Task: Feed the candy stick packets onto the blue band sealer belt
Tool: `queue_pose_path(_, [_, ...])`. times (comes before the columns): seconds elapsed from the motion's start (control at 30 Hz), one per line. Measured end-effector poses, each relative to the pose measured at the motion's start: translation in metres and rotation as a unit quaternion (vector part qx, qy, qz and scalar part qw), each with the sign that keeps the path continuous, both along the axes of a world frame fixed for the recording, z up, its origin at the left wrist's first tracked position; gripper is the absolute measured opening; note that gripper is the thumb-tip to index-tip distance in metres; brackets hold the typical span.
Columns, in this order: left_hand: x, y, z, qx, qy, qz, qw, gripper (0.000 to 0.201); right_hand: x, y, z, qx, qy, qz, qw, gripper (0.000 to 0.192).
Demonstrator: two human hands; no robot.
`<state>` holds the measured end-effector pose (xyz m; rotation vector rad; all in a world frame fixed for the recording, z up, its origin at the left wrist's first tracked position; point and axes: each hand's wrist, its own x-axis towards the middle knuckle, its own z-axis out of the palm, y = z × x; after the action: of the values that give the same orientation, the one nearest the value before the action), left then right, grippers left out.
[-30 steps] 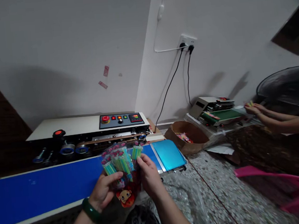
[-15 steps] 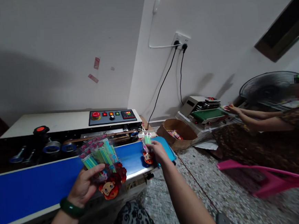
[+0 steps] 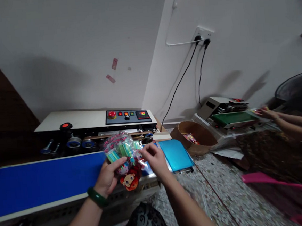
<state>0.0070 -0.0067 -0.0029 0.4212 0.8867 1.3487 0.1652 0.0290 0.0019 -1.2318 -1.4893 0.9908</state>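
My left hand (image 3: 109, 175) grips a fanned bunch of clear plastic packets (image 3: 121, 148). Pale green and blue sticks show inside them, and red-haired cartoon heads hang at their lower ends. At the bunch's right edge, my right hand (image 3: 154, 158) has its thumb and fingers pinched together against a packet's clear edge. Just behind the bunch, more green sticks (image 3: 137, 144) show near the sealing rollers, partly hidden. Both hands are over the blue conveyor belt (image 3: 67, 175) of a band sealing machine (image 3: 94, 119).
A light-blue plate (image 3: 175, 154) extends from the belt's right end. Beyond it stands a brown carton (image 3: 192, 136) with colourful packets inside. Farther right, another person's hands (image 3: 267, 112) are beside a second sealer with a green belt (image 3: 232, 118). A pink chair (image 3: 282, 193) stands at lower right.
My right hand has moved left, from a single packet at the belt's right end to the bunch. My left hand has stayed on the bunch. The view has turned left.
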Motion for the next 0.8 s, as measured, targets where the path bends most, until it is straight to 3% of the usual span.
queue_pose_path(0.17, [0.006,0.001,-0.004,0.031,-0.005,0.018,0.999,0.032,-0.03,-0.026,0.007,0.026,-0.093,0.022,0.995,0.03])
queue_pose_path(0.4, [0.008,0.003,-0.009,0.047,0.012,0.005,0.999,0.041,-0.022,-0.016,-0.003,-0.052,0.057,0.086,0.993,0.016])
queue_pose_path(0.53, [0.011,0.004,-0.009,0.049,0.006,0.017,0.999,0.044,-0.025,-0.024,-0.012,-0.047,0.118,0.04,0.991,0.017])
queue_pose_path(0.67, [0.016,0.005,-0.007,0.049,-0.005,0.041,0.998,0.048,-0.032,-0.032,-0.017,0.012,0.075,-0.039,0.996,0.018])
queue_pose_path(0.8, [0.021,0.004,-0.005,0.064,0.002,0.046,0.997,0.051,-0.036,-0.033,-0.017,0.025,0.079,-0.093,0.992,0.017])
